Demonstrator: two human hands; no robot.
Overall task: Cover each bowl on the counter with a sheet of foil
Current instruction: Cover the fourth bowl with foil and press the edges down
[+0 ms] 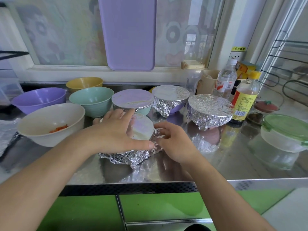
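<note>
A: Location of the bowl being covered?
B: Counter (216,164) centre, foil (143,130) over it.
A: Hands?
B: Left hand (115,130) lies flat on the foil, fingers straight. Right hand (173,140) pinches the foil edge at 3 o'clock.
A: Surroundings?
B: Three covered bowls (210,109) at 12 to 2 o'clock; four uncovered bowls (50,122) at 9 to 11 o'clock.

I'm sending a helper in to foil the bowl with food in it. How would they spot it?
Start at the purple board leaning against the window, then look to the counter's left front. The cream bowl sits there, nearest the edge. Unlike the uncovered purple, green and yellow bowls behind it, it holds orange scraps.
</note>
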